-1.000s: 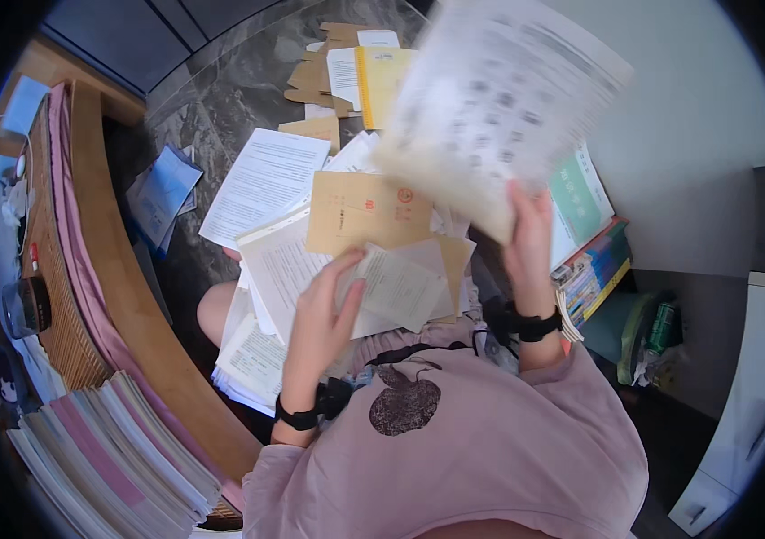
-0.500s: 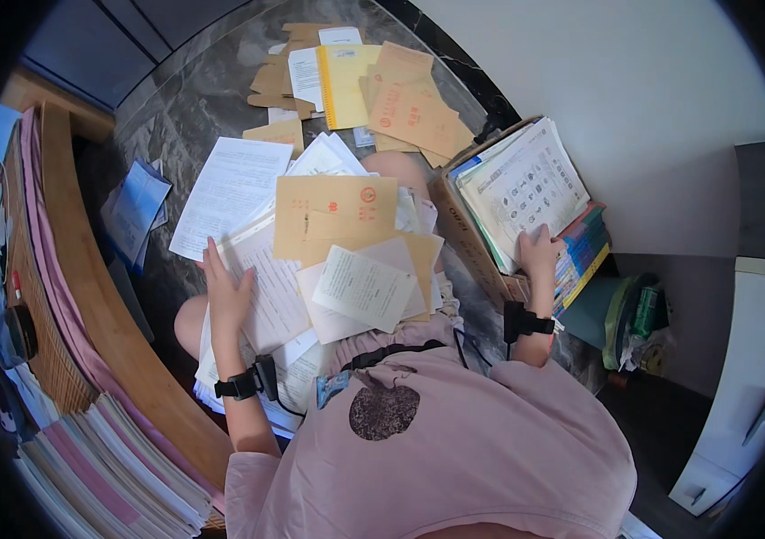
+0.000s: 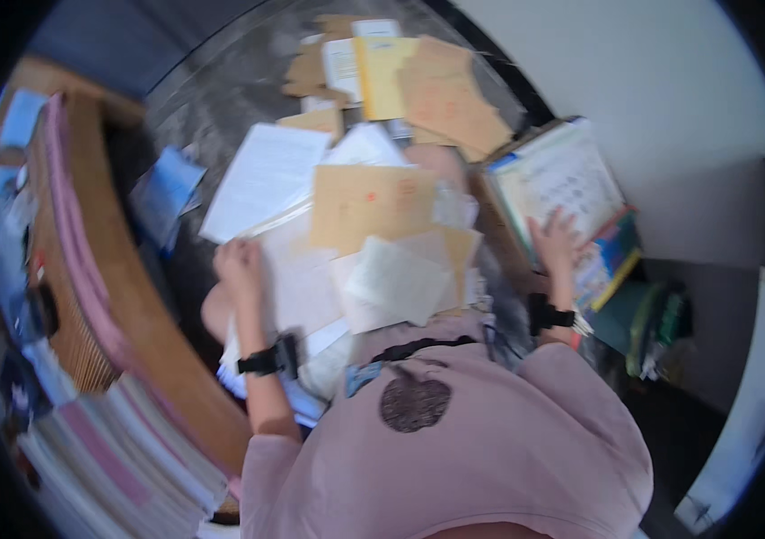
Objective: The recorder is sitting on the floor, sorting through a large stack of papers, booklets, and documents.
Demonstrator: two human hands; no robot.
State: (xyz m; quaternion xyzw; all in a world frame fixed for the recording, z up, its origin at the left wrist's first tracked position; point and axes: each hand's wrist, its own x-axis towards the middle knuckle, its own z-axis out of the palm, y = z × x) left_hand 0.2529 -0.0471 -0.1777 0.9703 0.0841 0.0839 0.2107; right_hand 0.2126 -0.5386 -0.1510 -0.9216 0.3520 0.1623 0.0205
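On my lap lies a spread of white printed sheets point(image 3: 297, 269), with a tan envelope point(image 3: 373, 202) and a small pale slip point(image 3: 400, 280) on top. My left hand point(image 3: 241, 269) is curled at the left edge of the sheets, closed on the paper's corner; blur hides the fingertips. To the right stands a cardboard box point(image 3: 499, 208) filled with upright papers and booklets. My right hand point(image 3: 556, 241) rests fingers apart on the front page point(image 3: 567, 175) in that box, a sheet with small pictures. Nothing is gripped in it.
More tan envelopes point(image 3: 454, 94), a yellow notebook point(image 3: 384, 76) and torn cardboard point(image 3: 306, 70) lie on the dark floor ahead. At left, a wooden bench point(image 3: 122, 269) carries a stack of magazines point(image 3: 122, 449). A green bin point(image 3: 625, 314) stands beside the box.
My left hand has gone from spread on the sheets to curled at their edge. My right hand's fingers have spread out on the page. The whole view has shifted and blurred.
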